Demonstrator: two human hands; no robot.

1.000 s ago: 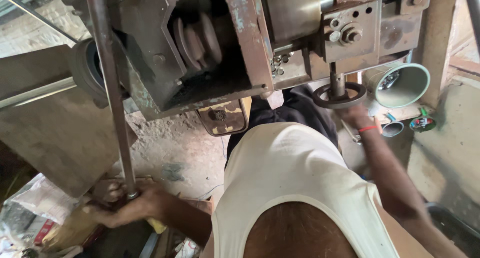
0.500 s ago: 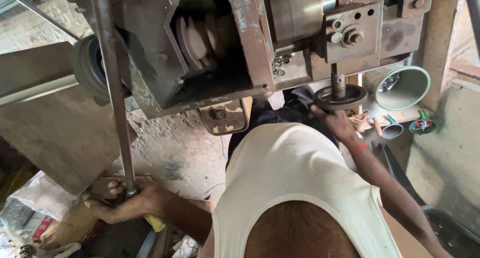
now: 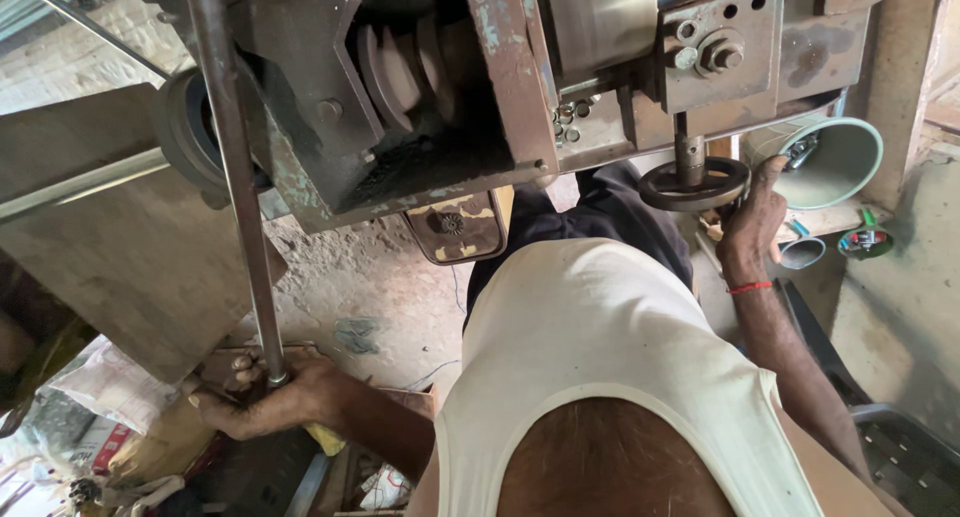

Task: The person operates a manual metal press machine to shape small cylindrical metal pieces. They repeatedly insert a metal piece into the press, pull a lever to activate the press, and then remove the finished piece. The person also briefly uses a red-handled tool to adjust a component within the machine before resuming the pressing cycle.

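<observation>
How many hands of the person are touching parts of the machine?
2. The left hand grips the lower end of the long metal rod; the right hand holds the small black handwheel under the machine.

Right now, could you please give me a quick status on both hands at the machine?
Left hand gripping long steel lever at its lower end. Right hand on small black handwheel. Nothing blocking either.

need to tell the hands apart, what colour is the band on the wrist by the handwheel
Red: a thin band on the right hand's wrist, at the dark handwheel; head view shows it.
</observation>
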